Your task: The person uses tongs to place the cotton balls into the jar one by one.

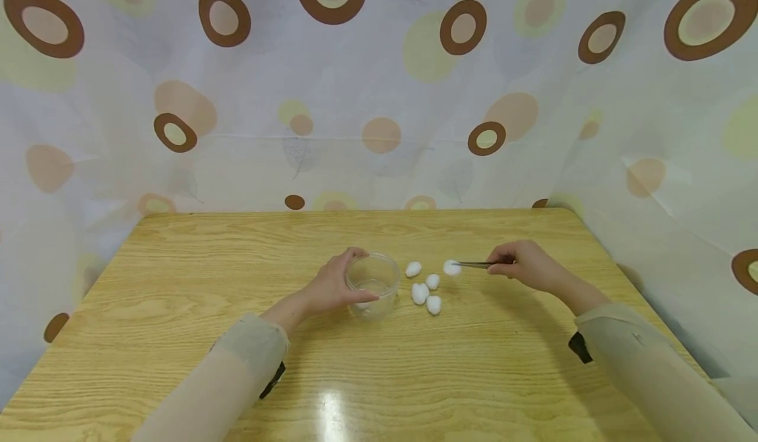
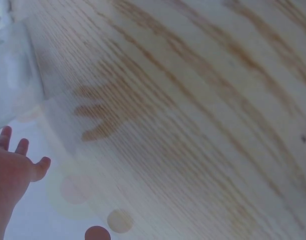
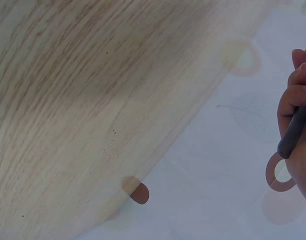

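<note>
A clear round bowl [image 1: 373, 277] stands on the wooden table. My left hand [image 1: 334, 284] holds it from the left, thumb along the near side and fingers round the far side. In the left wrist view only part of that hand [image 2: 15, 165] shows, below the bowl's wall [image 2: 23, 70]. My right hand [image 1: 524, 264] pinches dark tweezers [image 1: 474, 265] pointing left. At their tips is a white cotton ball [image 1: 452, 268], just right of several other cotton balls [image 1: 420, 293]. The right wrist view catches the tweezers' dark end [image 3: 291, 137] under curled fingers.
The wood-grain table [image 1: 195, 284] reaches back to a patterned curtain [image 1: 379, 87], which also hangs along both sides. A bright light reflection lies on the tabletop near the front. Dark bands show under both sleeves [image 1: 628, 343].
</note>
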A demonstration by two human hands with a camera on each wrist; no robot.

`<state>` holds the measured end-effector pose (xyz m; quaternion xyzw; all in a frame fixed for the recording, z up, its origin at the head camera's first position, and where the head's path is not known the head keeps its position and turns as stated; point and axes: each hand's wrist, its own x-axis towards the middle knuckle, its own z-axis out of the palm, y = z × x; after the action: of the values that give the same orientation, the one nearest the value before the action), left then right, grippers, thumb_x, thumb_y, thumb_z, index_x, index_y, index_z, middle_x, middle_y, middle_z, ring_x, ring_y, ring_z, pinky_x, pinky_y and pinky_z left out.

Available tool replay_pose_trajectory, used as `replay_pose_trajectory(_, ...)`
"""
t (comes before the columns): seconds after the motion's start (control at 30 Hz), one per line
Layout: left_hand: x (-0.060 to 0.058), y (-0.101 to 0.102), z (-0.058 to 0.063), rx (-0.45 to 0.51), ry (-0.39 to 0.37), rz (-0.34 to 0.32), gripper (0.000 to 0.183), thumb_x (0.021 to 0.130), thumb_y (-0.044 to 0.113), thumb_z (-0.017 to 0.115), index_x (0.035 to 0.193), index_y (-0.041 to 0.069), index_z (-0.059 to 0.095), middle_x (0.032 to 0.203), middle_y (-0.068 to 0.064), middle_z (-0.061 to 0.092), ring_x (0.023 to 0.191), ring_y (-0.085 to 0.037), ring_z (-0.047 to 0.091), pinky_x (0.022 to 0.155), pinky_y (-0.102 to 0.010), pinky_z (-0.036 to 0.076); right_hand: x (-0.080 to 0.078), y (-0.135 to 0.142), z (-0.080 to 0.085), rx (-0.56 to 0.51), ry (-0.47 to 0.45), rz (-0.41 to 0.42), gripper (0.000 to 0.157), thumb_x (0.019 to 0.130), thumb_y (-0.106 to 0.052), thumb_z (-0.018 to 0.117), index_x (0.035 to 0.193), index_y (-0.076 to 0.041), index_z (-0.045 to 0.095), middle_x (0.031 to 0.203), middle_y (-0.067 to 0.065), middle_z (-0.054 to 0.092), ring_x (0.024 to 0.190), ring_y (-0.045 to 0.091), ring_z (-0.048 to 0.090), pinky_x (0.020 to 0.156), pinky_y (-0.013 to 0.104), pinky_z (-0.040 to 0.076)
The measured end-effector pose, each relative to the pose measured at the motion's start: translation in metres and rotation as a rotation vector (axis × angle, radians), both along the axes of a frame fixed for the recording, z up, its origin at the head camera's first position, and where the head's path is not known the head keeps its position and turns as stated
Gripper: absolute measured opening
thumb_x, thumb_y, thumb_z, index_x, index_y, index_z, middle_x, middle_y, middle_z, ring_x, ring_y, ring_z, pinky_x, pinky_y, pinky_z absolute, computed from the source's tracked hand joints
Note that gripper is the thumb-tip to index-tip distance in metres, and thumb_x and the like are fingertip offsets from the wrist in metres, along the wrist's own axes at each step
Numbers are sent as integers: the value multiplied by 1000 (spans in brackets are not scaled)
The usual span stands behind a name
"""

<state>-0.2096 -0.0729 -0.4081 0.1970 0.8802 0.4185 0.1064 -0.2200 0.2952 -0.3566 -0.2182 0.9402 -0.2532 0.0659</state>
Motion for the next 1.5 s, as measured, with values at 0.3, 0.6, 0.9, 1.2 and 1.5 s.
replay_pose_trajectory(0.3, 0, -1, 1, 2, 8, -10, 77, 75, 40, 75, 137, 17, 36, 143, -9, 40, 132, -32, 36, 105, -55, 32, -7, -14, 8, 9, 16, 9, 10, 87, -14, 64, 90, -7, 69, 72, 1, 63, 56, 3, 44, 53, 23, 41)
replay_pose_trajectory(0.6, 0, -1, 1, 0, 11, -7, 78, 74, 41, 75, 137, 17, 36, 143, -9, 40, 132, -32, 36, 106, -55, 31, -11, -29, 17, 32, 31, 6, 9, 87, -16, 64, 89, -9, 70, 75, 0, 65, 58, 7, 46, 53, 24, 40)
replay_pose_trajectory(0.9, 0, -1, 1, -12, 13, 1, 77, 74, 40, 75, 137, 19, 36, 143, -9, 40, 132, -32, 36, 106, -56, 30, -15, -43, 21, 11, 46, 20, 10, 86, -14, 64, 90, -7, 71, 79, 5, 68, 57, 7, 43, 54, 23, 38)
replay_pose_trajectory(1.2, 0, -1, 1, -7, 8, -4, 77, 75, 41, 75, 137, 19, 36, 143, -9, 39, 133, -32, 35, 106, -56, 30, -17, -59, 23, -11, 30, 26, 10, 87, -15, 64, 91, -9, 71, 81, 6, 69, 61, 9, 48, 56, 24, 41)
replay_pose_trajectory(1.5, 0, -1, 1, 3, 17, -5, 76, 74, 40, 75, 136, 18, 37, 142, -12, 41, 130, -32, 38, 104, -55, 32, -18, -79, 24, -24, 33, 67, 10, 87, -14, 64, 90, -8, 71, 84, 7, 70, 61, 8, 49, 57, 24, 41)
